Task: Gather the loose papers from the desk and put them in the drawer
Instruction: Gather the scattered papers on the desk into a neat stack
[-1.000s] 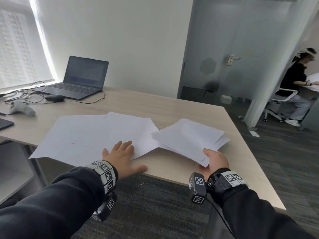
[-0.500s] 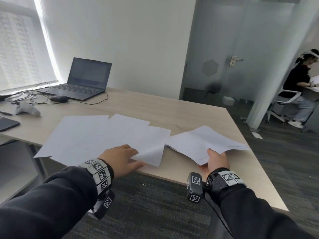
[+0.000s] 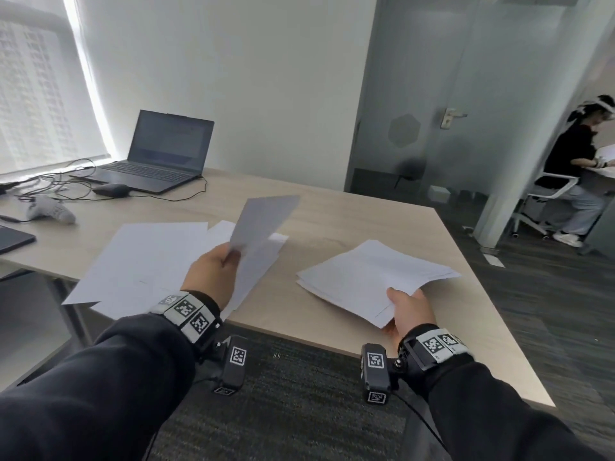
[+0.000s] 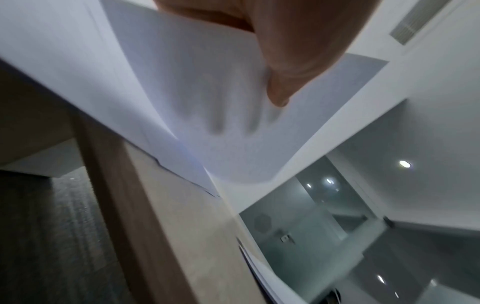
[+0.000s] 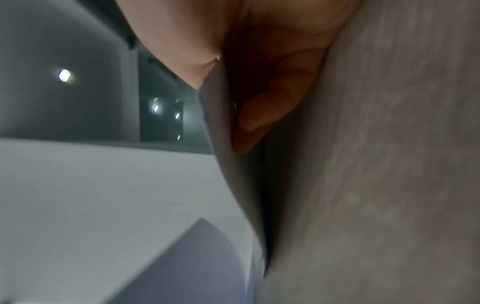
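Nearest, at about 5 o'clock in the head view, the right hand (image 3: 411, 312) is closed on the near corner of a stack of papers (image 3: 372, 277): the thumb lies on top and the fingers (image 5: 262, 115) are curled beneath, as seen from the right wrist. The stack rests on the desk (image 3: 349, 214) near its front edge. At about 7 o'clock the left hand (image 3: 213, 274) is raised above the desk and a single sheet (image 3: 263, 221) is pinched at its lower corner between thumb and fingers; the sheet is lifted and tilted up toward 12 o'clock. Under that hand, more loose papers (image 3: 146, 257) are spread flat and overlapping, some overhanging the near edge. Farther off, at 10 o'clock, a laptop (image 3: 159, 154) stands open with a mouse (image 3: 111, 189) and cables (image 3: 50, 181) beside it. No drawer is seen in any view.
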